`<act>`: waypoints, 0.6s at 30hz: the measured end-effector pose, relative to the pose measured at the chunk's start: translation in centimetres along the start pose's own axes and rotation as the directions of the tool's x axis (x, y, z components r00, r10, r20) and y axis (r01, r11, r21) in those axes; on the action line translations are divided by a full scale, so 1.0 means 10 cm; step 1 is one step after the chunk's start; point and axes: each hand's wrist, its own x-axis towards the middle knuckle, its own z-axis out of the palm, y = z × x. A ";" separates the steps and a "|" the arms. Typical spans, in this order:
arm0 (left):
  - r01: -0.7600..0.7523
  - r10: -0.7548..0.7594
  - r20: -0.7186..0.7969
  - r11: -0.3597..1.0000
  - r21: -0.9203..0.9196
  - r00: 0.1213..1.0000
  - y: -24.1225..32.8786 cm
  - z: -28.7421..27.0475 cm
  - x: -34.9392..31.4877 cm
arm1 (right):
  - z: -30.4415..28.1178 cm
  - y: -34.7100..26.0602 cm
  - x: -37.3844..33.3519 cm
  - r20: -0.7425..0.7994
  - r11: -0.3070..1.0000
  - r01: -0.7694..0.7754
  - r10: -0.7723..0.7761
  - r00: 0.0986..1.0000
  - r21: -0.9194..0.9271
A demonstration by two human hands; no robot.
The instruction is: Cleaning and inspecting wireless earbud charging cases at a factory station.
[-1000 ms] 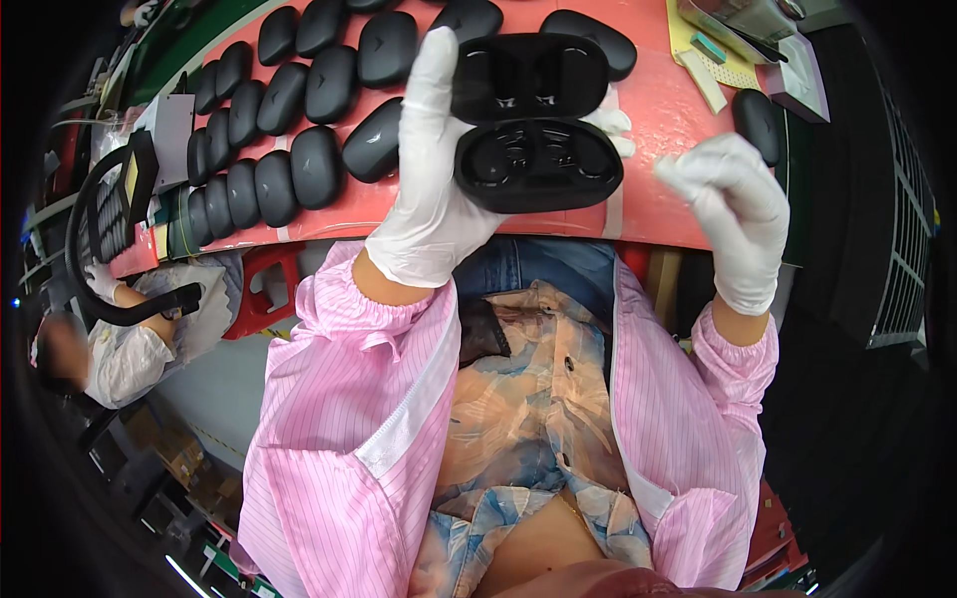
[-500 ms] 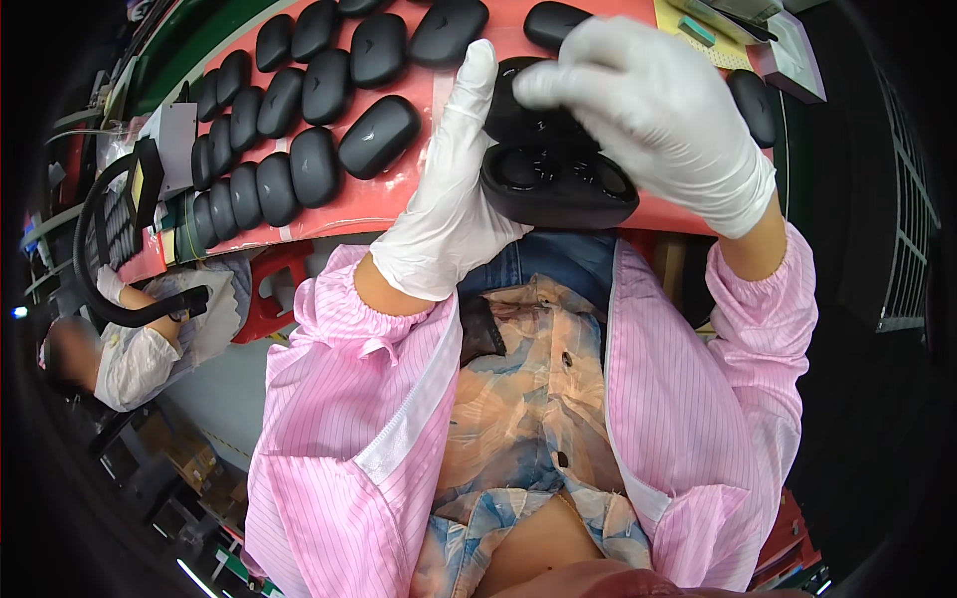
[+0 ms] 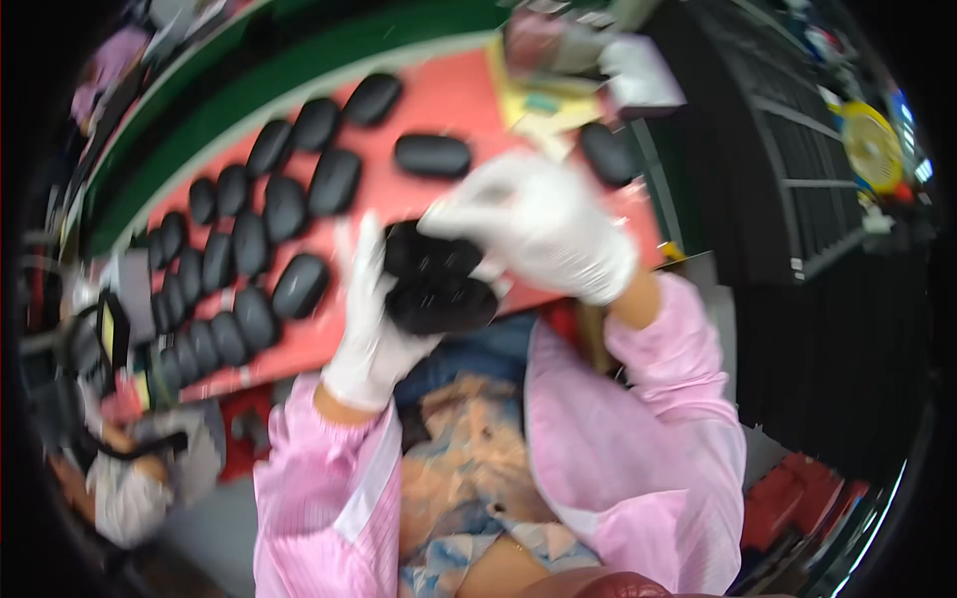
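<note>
My left hand (image 3: pixel 371 334), in a white glove, holds an open black earphone case (image 3: pixel 439 305) from its left side, the thumb up along the raised lid. The case has a shiny inside, and motion blur hides whether anything lies in its hollows. Over the lid's upper right edge is my right hand (image 3: pixel 538 224), also white-gloved. Its fingers are bent together in a pinch, the tips at or just above the lid; whatever they may hold is hidden. A closed black case (image 3: pixel 433 155) lies on the red mat just beyond.
Several closed black cases (image 3: pixel 284 207) stand in rows on the red mat (image 3: pixel 439 95) to the left. Another case (image 3: pixel 607 153) lies far right, near a yellow sheet (image 3: pixel 506 88) and a white box (image 3: pixel 643 78). A co-worker in white (image 3: pixel 135 498) sits at the lower left.
The view has swung, so the table appears lower and further left. My right hand has shifted from above the case's right half to the lid's upper edge. The left hand keeps the case.
</note>
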 end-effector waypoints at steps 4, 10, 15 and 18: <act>-0.046 0.061 -0.127 0.992 0.114 0.990 -0.04 -0.02 -0.09 | 0.19 -0.03 -0.14 -0.056 0.965 0.026 -0.042 0.998 -0.263; 0.022 -0.023 -0.041 1.000 -0.011 0.999 -0.08 -0.13 -0.06 | 0.28 0.00 -0.65 -0.233 0.895 -0.265 0.360 0.903 0.358; 0.149 -0.145 0.049 0.984 -0.097 0.988 -0.05 -0.12 -0.05 | 0.60 0.03 -0.86 -0.389 0.753 -0.346 0.607 0.693 0.560; 0.095 -0.096 0.026 0.995 0.030 0.995 -0.12 -0.05 -0.03 | 0.64 0.03 -0.89 -0.436 0.733 -0.344 0.644 0.629 0.588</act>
